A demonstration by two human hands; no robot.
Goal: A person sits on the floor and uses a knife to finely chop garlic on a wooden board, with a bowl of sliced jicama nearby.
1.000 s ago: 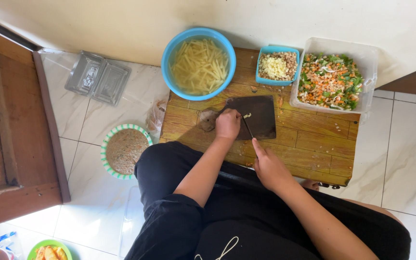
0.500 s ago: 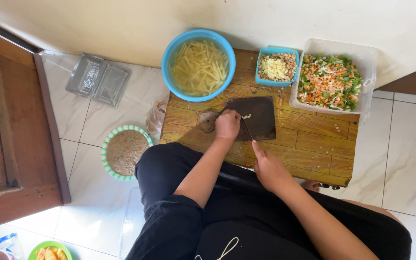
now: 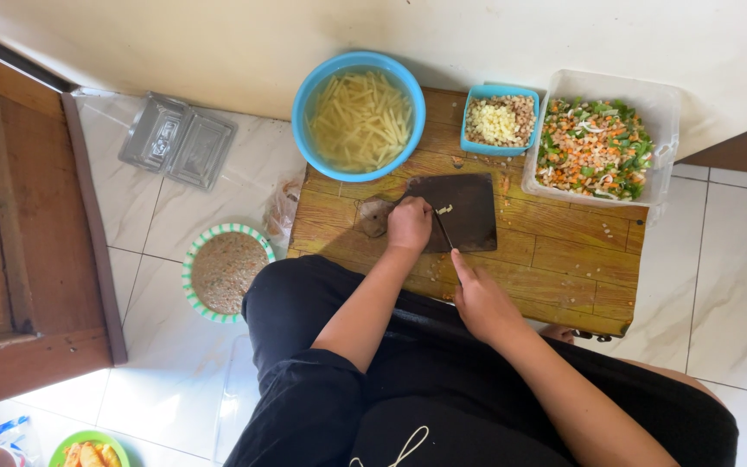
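Observation:
On a low wooden board table [image 3: 564,259] lies a small dark cutting board [image 3: 469,207]. My left hand [image 3: 410,223] rests on its left part, fingers curled over a small pale piece of food [image 3: 444,209]. A knife [image 3: 445,232] is gripped in my right hand [image 3: 480,298], its thin blade pointing up onto the dark board beside the pale piece. My legs in black trousers fill the bottom of the view.
A blue bowl of pale strips in water [image 3: 359,115] stands at the back left, a small blue tub of chopped bits [image 3: 500,121] beside it, and a clear tub of mixed chopped vegetables [image 3: 596,145] at right. A green-rimmed bowl [image 3: 226,271] and clear plastic tray [image 3: 176,140] lie on the tiled floor.

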